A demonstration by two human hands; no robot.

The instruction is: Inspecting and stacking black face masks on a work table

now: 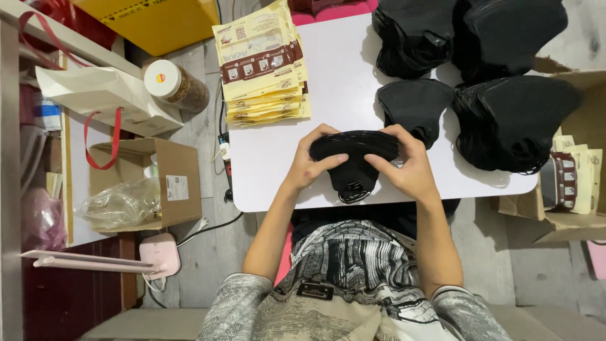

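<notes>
Two hands, the left hand (pixel 310 163) and right hand (pixel 404 165), are clasped around a small stack of black folded fabric face masks (pixel 355 158), held just above the near edge of the white rectangular table (pixel 271 170). Edges are best squared evenly, loops tucked in.

the worktop (pixel 353 76) lies bare in a broad strip between the stack of yellow packets (pixel 262 63) at its far left corner and the heaps of black masks (pixel 492 82) crowding its far right half. bare surface also runs along the near left edge. a single black mask (pixel 413 104) lies just beyond the hands.
</notes>
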